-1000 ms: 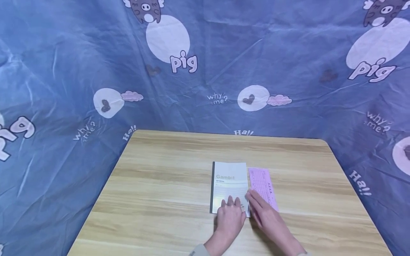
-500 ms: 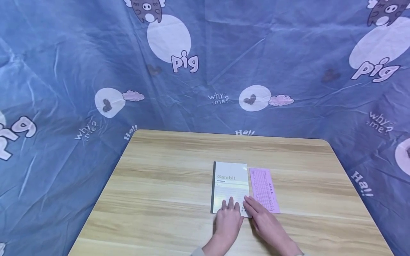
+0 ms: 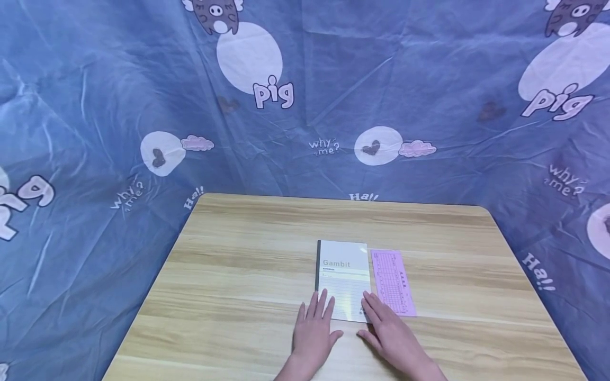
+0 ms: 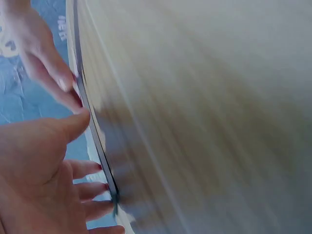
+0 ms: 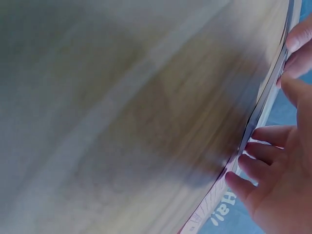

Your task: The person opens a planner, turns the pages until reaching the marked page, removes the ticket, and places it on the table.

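A pale notebook point(image 3: 344, 264) marked "Gambit", with a dark spine along its left side, lies flat on the wooden table. Close to its right side is a pink printed slip point(image 3: 393, 280). My left hand point(image 3: 312, 333) touches the notebook's lower left corner with its fingers spread. At the lower right corner, the fingertips of my right hand point(image 3: 393, 336) rest on the cover, thumb held apart. Both wrist views show straight, extended fingers at the notebook's edge, seen nearly edge-on; the left hand point(image 4: 44, 170) and right hand point(image 5: 278, 170) grip nothing there.
The wooden table point(image 3: 229, 275) extends around the papers, with rounded far corners. A blue cloth point(image 3: 333, 95) printed with pigs and words hangs behind the table and along both sides.
My left hand has slid left from the notebook's lower middle to its lower left corner, spreading its fingers. The right hand's thumb has moved away from its fingers. Notebook and slip stay put.
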A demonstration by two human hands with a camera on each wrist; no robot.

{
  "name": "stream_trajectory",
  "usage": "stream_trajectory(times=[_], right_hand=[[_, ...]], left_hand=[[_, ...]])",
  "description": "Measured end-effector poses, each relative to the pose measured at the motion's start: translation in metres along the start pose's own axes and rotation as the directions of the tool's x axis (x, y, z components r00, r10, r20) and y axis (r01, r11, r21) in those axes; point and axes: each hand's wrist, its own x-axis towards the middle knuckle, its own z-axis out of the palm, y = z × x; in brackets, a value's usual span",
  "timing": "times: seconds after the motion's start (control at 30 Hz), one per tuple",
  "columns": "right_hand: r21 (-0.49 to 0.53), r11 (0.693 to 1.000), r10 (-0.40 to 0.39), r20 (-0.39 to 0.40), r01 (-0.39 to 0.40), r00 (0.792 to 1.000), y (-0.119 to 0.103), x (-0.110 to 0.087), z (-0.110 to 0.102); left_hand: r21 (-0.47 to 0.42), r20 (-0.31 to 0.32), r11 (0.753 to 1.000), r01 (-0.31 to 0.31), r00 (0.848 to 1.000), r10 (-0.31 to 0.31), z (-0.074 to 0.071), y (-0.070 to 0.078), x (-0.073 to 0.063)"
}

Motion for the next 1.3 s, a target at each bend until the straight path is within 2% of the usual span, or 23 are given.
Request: stream_trajectory(times=[0.2, 0.4, 0.57, 0.77, 1.3], right_hand=[[-0.029, 0.999, 0.024, 0.011, -0.024, 1.0, -0.006, -0.007, 0.001], [-0.038, 0.999, 0.038, 0.005, -0.038, 0.999, -0.007, -0.009, 0.003], [-0.044, 0.998, 0.038, 0.007, -0.038, 0.999, -0.006, -0.009, 0.004], [-0.054, 0.998, 0.031, 0.011, -0.03, 0.999, -0.005, -0.01, 0.006], [-0.049, 0.998, 0.032, 0.029, -0.03, 0.999, -0.004, -0.011, 0.003]], left_hand=[[-0.085, 0.024, 0.996, 0.019, 1.0, -0.017, 0.004, -0.023, -0.007], [-0.156, 0.043, 0.988, 0.019, 0.999, -0.012, 0.002, -0.034, -0.012], [-0.178, 0.055, 0.984, 0.016, 0.998, -0.007, -0.002, -0.036, -0.013], [-0.158, 0.051, 0.987, 0.016, 0.999, -0.008, -0.005, -0.035, -0.015], [-0.161, 0.072, 0.987, 0.03, 0.997, -0.019, -0.001, -0.033, -0.015]])
